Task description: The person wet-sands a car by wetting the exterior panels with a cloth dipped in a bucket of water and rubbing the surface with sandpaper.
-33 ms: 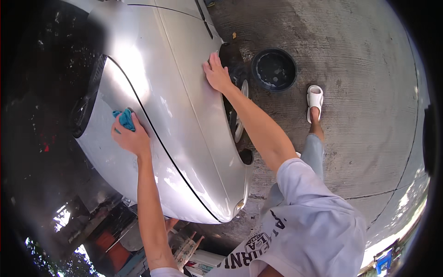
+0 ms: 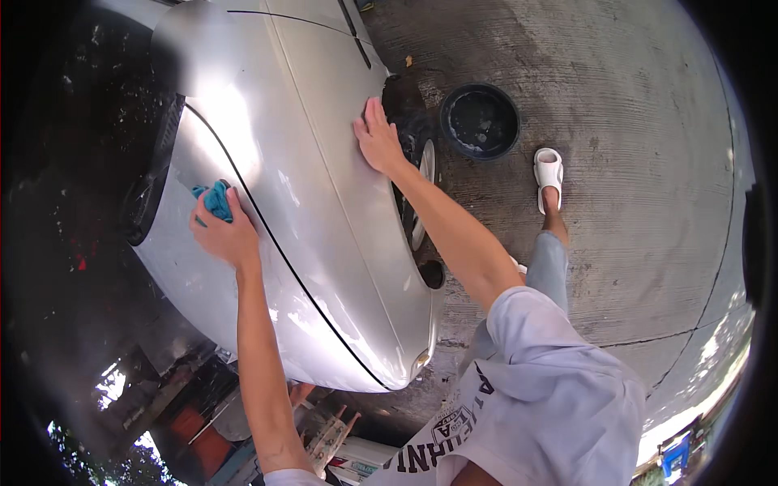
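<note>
A silver car fills the middle left of the view. My left hand grips a teal cloth on the hood, to the left of the dark seam. My right hand rests with its fingers apart on the fender near the wheel arch; it holds nothing I can see. Part of the wheel shows just beside that arm.
A black round basin with liquid stands on the grooved concrete ground, right of the car. My foot in a white slipper is below it. Cluttered items, including an orange panel, lie at the lower left; a blue object is at the lower right.
My left hand has shifted slightly up and to the left with the cloth. My right hand has slid a little down and to the left along the fender.
</note>
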`<state>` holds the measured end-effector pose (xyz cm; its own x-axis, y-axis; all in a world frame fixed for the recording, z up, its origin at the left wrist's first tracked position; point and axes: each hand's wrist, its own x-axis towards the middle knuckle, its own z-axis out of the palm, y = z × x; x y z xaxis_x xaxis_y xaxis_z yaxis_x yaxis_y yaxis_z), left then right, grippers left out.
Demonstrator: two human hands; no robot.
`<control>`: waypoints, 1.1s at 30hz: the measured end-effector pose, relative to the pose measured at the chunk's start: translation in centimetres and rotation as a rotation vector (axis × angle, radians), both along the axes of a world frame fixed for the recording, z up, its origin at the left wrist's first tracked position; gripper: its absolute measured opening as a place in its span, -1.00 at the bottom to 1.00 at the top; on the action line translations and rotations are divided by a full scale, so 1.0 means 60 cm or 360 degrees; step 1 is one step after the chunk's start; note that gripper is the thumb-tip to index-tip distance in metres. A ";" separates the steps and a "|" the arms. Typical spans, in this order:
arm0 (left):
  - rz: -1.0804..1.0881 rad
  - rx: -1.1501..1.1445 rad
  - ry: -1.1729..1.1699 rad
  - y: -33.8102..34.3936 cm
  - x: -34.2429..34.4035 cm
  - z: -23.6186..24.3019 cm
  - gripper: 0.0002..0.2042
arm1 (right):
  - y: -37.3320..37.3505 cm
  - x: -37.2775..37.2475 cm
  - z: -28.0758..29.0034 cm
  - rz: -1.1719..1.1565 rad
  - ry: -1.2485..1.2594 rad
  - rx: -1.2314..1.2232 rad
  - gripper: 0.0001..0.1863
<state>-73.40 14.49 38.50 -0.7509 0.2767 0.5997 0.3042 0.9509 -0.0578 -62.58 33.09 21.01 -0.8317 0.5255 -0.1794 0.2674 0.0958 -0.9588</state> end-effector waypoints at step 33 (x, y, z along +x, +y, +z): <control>-0.0361 -0.0012 -0.0102 0.255 -0.205 0.059 -0.64 | 0.317 -0.393 -0.298 0.0177 -0.0358 -0.0946 -0.19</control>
<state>-85.69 29.79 42.05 -0.7056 0.4469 0.5499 0.5133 0.8574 -0.0381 -86.15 52.10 3.11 -0.7835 0.1957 -0.5898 0.4871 -0.3960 -0.7784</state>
